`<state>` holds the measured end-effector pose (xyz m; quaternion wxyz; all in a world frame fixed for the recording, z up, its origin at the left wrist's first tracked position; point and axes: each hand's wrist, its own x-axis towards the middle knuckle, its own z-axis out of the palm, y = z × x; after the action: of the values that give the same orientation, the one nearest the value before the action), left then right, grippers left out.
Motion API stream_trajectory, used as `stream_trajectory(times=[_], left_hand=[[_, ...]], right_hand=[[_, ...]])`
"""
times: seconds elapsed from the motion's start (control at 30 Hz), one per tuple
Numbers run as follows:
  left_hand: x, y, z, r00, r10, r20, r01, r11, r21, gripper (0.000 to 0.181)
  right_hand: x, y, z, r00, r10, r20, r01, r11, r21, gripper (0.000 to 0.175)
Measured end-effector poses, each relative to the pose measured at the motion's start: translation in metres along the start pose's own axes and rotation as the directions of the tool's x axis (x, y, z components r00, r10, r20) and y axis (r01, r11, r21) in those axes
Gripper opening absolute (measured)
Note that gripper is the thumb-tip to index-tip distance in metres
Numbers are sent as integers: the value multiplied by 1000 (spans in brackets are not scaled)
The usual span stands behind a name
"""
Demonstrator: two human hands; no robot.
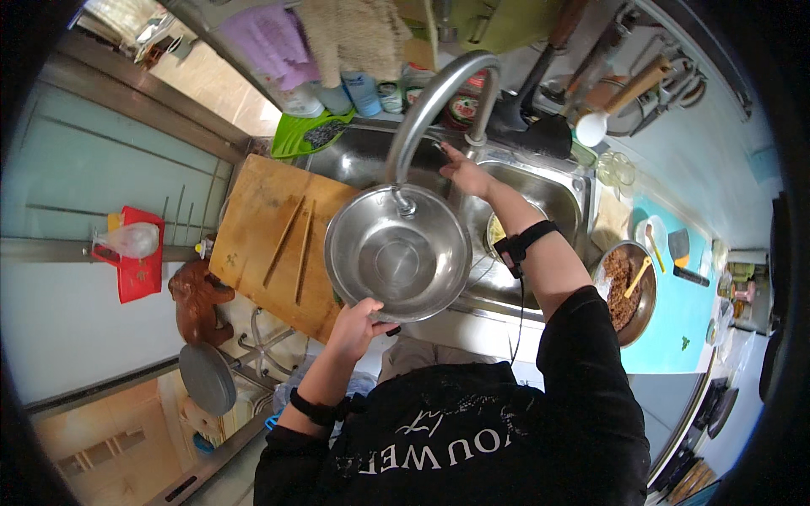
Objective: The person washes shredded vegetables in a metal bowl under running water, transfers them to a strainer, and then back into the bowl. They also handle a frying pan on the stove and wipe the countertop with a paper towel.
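Note:
My left hand (357,327) grips the near rim of a stainless steel bowl (398,253), thumb over the edge. The bowl stands under the spout of a curved metal faucet (414,120); some water seems to lie in it, though I cannot tell how much. My right hand (467,174) reaches to the faucet's base, its fingers at the small lever (438,147). Below my right forearm, partly hidden, another round vessel with pale yellowish contents (495,231) sits in the right basin of the double sink (557,190).
A wooden cutting board (247,234) with two chopsticks (283,243) lies left of the bowl. Cleaning bottles (362,95) and a green tray (297,136) line the back. At right, a bowl of minced brown food (645,316) rests on a turquoise mat (683,310).

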<state>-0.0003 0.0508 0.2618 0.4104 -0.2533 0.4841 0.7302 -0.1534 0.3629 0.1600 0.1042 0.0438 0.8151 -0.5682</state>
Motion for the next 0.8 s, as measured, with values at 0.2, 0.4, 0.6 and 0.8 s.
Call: stream_trajectory(times=[0.2,0.4,0.6,0.8], left_hand=[[13,11,-1,997,74,5,-74,997,-21,38],[15,18,0,1000,5,2,-5,1000,-8,41],[27,10,-7,1000,-6,25,5,999,36,45],[49,11,-12,999,34,-15,-33,998,55,46]], right_hand=[[-17,-18,5,1000,27,-12,-29,968,-249,56],[-84,-97,33,974,-225,-23,206,924,-322,49],[-63,-118,61,948,-317,-12,264,809,-525,25],[-72,-120,80,974,-199,112,211,972,-107,23]])
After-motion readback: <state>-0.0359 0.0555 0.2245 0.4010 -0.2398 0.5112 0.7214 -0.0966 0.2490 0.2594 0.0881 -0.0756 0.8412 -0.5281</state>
